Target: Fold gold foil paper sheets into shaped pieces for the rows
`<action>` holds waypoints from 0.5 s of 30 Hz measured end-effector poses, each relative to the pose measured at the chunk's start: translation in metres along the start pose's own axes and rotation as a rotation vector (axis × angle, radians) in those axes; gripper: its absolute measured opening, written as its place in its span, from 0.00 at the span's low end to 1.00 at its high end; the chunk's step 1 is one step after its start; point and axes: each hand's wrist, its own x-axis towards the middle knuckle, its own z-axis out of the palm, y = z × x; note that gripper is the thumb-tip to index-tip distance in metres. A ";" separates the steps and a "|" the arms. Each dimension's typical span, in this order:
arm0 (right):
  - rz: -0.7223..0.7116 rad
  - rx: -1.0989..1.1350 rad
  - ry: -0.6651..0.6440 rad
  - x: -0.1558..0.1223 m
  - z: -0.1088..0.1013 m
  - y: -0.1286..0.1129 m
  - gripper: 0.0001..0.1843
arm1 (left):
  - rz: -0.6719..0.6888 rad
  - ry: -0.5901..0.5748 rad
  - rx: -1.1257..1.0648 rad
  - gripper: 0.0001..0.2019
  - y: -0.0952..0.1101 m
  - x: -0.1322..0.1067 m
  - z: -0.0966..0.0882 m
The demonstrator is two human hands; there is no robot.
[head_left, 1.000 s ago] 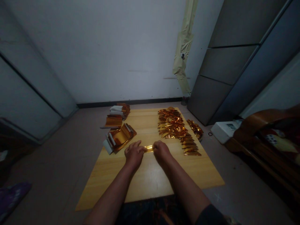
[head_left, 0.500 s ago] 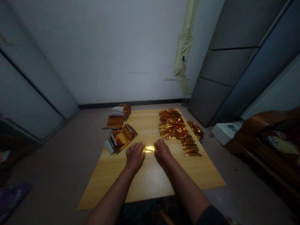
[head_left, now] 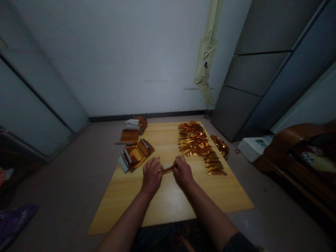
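Observation:
Between my hands, just above or on the wooden board, is a narrow strip of gold foil paper (head_left: 168, 169), partly folded, with a pale edge showing along its top. My left hand (head_left: 152, 176) pinches its left end between thumb and fingers. At the right end, the curled fingers of my right hand (head_left: 182, 171) grip it. Nearest my left hand lies a stack of gold foil sheets (head_left: 139, 153) with pale backs. Several folded gold foil pieces (head_left: 214, 164) stand in a row beyond my right hand.
The wooden board (head_left: 173, 203) bears everything. More foil sheets (head_left: 130, 135) lie at its far left edge, and a thick pile of folded foil (head_left: 194, 140) at far right. A further foil heap (head_left: 220, 145) sits off the right edge. A white box (head_left: 252, 149) stands near the grey cabinet (head_left: 241, 101).
The foil strip between my hands has turned from a broad bright face to a narrower, darker edge with a pale rim. Both hands stay almost in place.

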 end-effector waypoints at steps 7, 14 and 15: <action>-0.095 -0.057 0.044 -0.007 -0.005 0.002 0.08 | 0.059 0.107 -0.051 0.04 -0.007 0.000 0.007; -0.113 -0.080 0.027 -0.009 -0.004 0.004 0.09 | 0.028 0.105 -0.082 0.05 -0.006 0.001 0.008; -0.114 -0.086 0.019 -0.009 -0.004 0.004 0.08 | 0.024 0.101 -0.084 0.05 -0.006 0.001 0.008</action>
